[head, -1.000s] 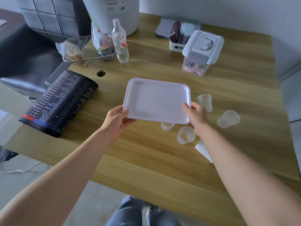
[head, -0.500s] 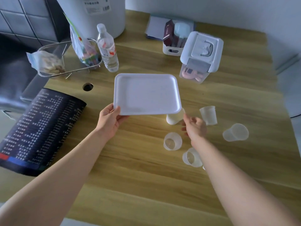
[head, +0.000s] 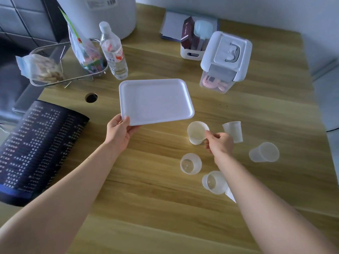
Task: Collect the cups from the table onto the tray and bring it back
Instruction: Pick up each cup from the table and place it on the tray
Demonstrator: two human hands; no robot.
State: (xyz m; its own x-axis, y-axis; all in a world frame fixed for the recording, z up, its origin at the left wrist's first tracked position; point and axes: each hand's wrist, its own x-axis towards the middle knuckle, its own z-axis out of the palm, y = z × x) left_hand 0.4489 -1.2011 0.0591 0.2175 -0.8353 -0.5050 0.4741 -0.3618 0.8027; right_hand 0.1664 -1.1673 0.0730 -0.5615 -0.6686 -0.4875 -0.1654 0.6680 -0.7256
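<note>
My left hand (head: 118, 132) grips the near left corner of a white foam tray (head: 156, 101), held over the table with nothing in it. My right hand (head: 219, 143) pinches the rim of an opaque white cup (head: 196, 132) just right of the tray. Several clear plastic cups stand or lie around that hand: an upright cup (head: 233, 130) behind it, a tipped cup (head: 264, 152) at the right, a near cup (head: 190, 163) standing upright in front, and another tipped cup (head: 213, 182) partly under my forearm.
The wooden table (head: 146, 189) also carries a water bottle (head: 113, 52), a wire basket (head: 55, 63) with snack bags, a lidded plastic box (head: 223, 61), a small white caddy (head: 192, 43) and a dark printed mat (head: 38, 143) at the left edge. A cable hole (head: 91, 97) lies left of the tray.
My right hand let go of the tray and moved right to the white cup, closing on its rim. The left hand now holds the tray alone, farther back over the table.
</note>
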